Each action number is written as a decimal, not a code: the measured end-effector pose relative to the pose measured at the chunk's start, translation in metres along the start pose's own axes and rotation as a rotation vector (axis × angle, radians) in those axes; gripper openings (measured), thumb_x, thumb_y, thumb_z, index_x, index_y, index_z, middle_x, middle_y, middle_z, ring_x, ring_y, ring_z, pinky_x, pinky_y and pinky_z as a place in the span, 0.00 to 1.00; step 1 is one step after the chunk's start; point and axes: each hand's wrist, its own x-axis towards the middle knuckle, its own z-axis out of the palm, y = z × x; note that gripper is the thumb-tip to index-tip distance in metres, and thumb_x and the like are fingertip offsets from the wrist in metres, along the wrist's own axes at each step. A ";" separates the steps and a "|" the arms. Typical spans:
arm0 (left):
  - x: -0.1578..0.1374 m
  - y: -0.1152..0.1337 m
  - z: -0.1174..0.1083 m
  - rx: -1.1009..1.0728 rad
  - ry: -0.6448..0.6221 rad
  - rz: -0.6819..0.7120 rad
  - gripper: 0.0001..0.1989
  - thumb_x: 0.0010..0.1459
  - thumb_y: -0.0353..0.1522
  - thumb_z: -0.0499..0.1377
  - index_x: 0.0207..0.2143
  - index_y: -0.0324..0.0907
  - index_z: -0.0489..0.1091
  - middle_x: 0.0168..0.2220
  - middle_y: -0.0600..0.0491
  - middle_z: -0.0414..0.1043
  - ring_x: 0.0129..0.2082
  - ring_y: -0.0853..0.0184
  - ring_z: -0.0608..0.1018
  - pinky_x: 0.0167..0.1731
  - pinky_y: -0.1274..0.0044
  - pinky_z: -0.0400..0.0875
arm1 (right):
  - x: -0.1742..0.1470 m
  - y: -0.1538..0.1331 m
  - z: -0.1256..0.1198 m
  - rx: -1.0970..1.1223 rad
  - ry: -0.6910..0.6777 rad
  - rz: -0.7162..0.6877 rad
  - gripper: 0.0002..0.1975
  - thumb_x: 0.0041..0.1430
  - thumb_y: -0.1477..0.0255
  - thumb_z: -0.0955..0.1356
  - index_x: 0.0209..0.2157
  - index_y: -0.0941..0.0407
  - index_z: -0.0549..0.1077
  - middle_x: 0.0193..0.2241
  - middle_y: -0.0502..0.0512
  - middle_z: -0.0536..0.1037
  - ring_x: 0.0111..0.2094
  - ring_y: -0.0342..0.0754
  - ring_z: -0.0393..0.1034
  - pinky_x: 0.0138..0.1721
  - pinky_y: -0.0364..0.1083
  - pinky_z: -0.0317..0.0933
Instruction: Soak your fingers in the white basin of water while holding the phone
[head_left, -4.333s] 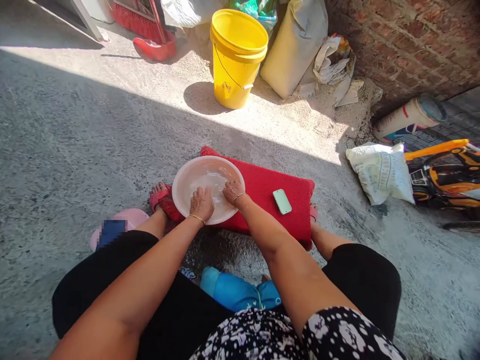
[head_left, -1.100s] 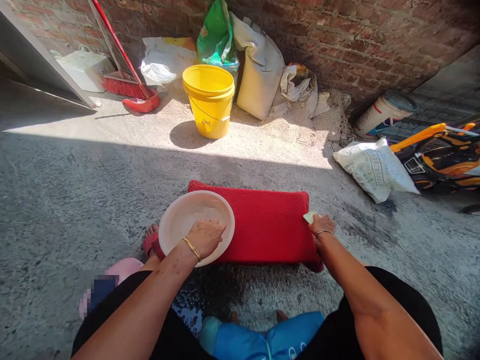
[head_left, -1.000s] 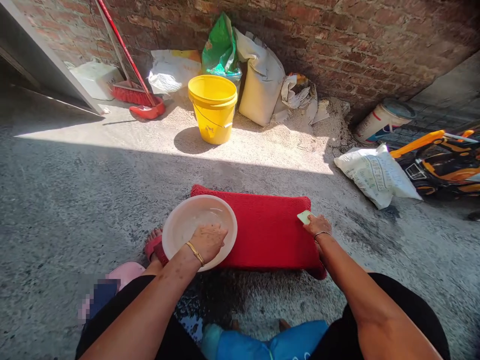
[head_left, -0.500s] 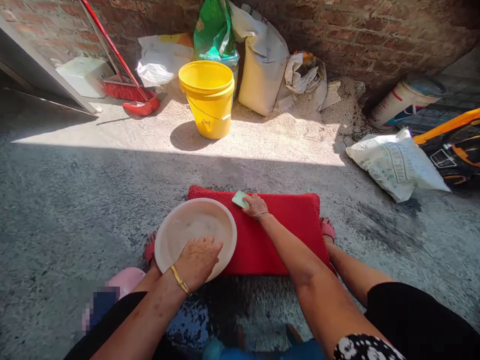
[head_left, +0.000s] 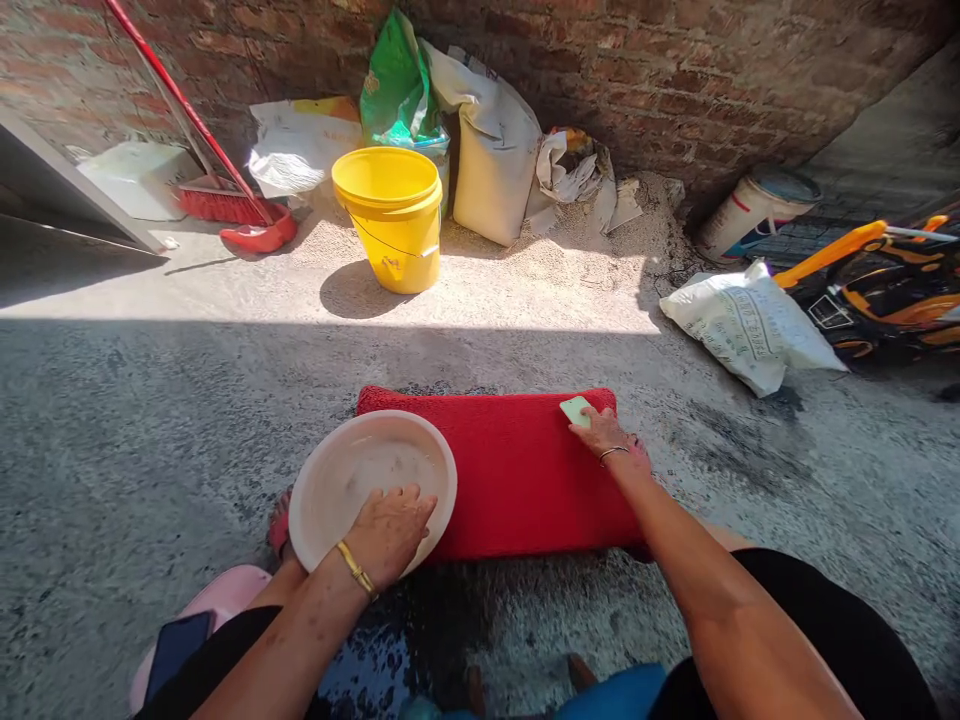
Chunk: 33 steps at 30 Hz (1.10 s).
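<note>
A flat, pale green slab with rounded corners (head_left: pixel 573 409) is at the far right corner of the low desk covered in fuzzy red cloth (head_left: pixel 525 480). I can't tell if it touches the red desk or is just above it. The right hand (head_left: pixel 604 432) pinches the slab by its right side. A thin silvery band (head_left: pixel 613 452) goes around that wrist.

A wide, round, pale pink plastic basin (head_left: pixel 326 490) sits on the left end of the red desk and pokes out past its edge. Inside is what looks like water. The left hand (head_left: pixel 394 530) is over the near side of the basin, palm down, with its fingers loose and a little spread. I can't tell if the fingertips are wet. A gold bangle (head_left: pixel 355 570) is on that wrist.

A foot in a pink sandal (head_left: pixel 279 528) is just beside the left end of the red desk. The ground in front of the desk has a dark wet patch (head_left: pixel 367 660). Behind the red desk, in the sun, stands a tall yellow plastic bucket (head_left: pixel 386 225). A full cream-coloured sack (head_left: pixel 491 170) leans there too, near a red brick wall (head_left: pixel 637 80). Well to the right of the red desk lies a white bag with printed words (head_left: pixel 754 325).
</note>
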 end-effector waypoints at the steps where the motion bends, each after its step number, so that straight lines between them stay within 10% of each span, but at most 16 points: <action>1: 0.000 0.000 0.000 0.003 0.000 0.004 0.17 0.61 0.30 0.51 0.51 0.43 0.70 0.49 0.43 0.74 0.48 0.53 0.76 0.47 0.63 0.68 | -0.010 -0.031 0.002 0.036 -0.013 -0.120 0.26 0.60 0.55 0.65 0.57 0.48 0.67 0.49 0.60 0.67 0.47 0.52 0.68 0.44 0.46 0.60; 6: 0.003 0.000 0.002 0.014 -0.032 0.009 0.18 0.61 0.30 0.52 0.52 0.44 0.70 0.49 0.44 0.73 0.48 0.53 0.76 0.46 0.62 0.68 | -0.051 -0.166 0.019 0.096 -0.071 -0.631 0.26 0.58 0.54 0.67 0.57 0.46 0.68 0.50 0.57 0.66 0.48 0.51 0.66 0.47 0.46 0.59; 9: 0.007 0.001 0.000 0.013 -0.034 -0.002 0.17 0.61 0.30 0.51 0.51 0.43 0.71 0.49 0.43 0.74 0.48 0.53 0.75 0.46 0.62 0.67 | -0.044 -0.171 0.024 0.034 -0.085 -0.683 0.26 0.58 0.55 0.67 0.57 0.45 0.68 0.51 0.58 0.66 0.48 0.52 0.65 0.48 0.48 0.59; 17: 0.002 0.009 -0.007 -0.009 0.004 0.029 0.17 0.61 0.29 0.51 0.51 0.44 0.71 0.49 0.43 0.74 0.49 0.52 0.75 0.47 0.61 0.67 | 0.011 0.075 -0.002 -0.099 -0.056 0.091 0.25 0.59 0.58 0.66 0.57 0.48 0.69 0.50 0.65 0.68 0.46 0.57 0.69 0.41 0.50 0.61; 20: -0.002 0.008 -0.003 -0.004 0.014 0.025 0.17 0.60 0.29 0.52 0.51 0.44 0.71 0.49 0.43 0.74 0.48 0.52 0.76 0.47 0.61 0.67 | 0.002 0.120 -0.006 -0.095 -0.017 0.305 0.28 0.59 0.53 0.65 0.56 0.53 0.71 0.49 0.70 0.69 0.45 0.60 0.69 0.38 0.52 0.61; 23: -0.003 0.004 0.003 0.015 0.023 0.030 0.18 0.60 0.29 0.52 0.52 0.44 0.70 0.49 0.43 0.74 0.48 0.52 0.76 0.46 0.61 0.67 | -0.020 0.079 -0.002 -0.068 -0.015 0.164 0.28 0.58 0.56 0.66 0.58 0.50 0.68 0.50 0.65 0.69 0.47 0.56 0.68 0.42 0.50 0.61; 30: 0.000 0.000 0.006 0.010 0.009 0.035 0.17 0.60 0.30 0.53 0.51 0.44 0.71 0.49 0.43 0.74 0.48 0.53 0.76 0.46 0.62 0.68 | -0.082 -0.138 0.028 0.024 -0.010 -0.550 0.24 0.57 0.57 0.68 0.56 0.46 0.68 0.50 0.58 0.67 0.49 0.52 0.65 0.48 0.47 0.59; 33: 0.001 0.002 0.000 -0.009 -0.008 0.022 0.18 0.60 0.30 0.52 0.51 0.44 0.71 0.50 0.43 0.74 0.49 0.53 0.76 0.47 0.61 0.67 | -0.082 -0.155 0.032 -0.001 -0.054 -0.607 0.25 0.58 0.58 0.67 0.56 0.46 0.67 0.52 0.59 0.66 0.49 0.53 0.64 0.48 0.49 0.59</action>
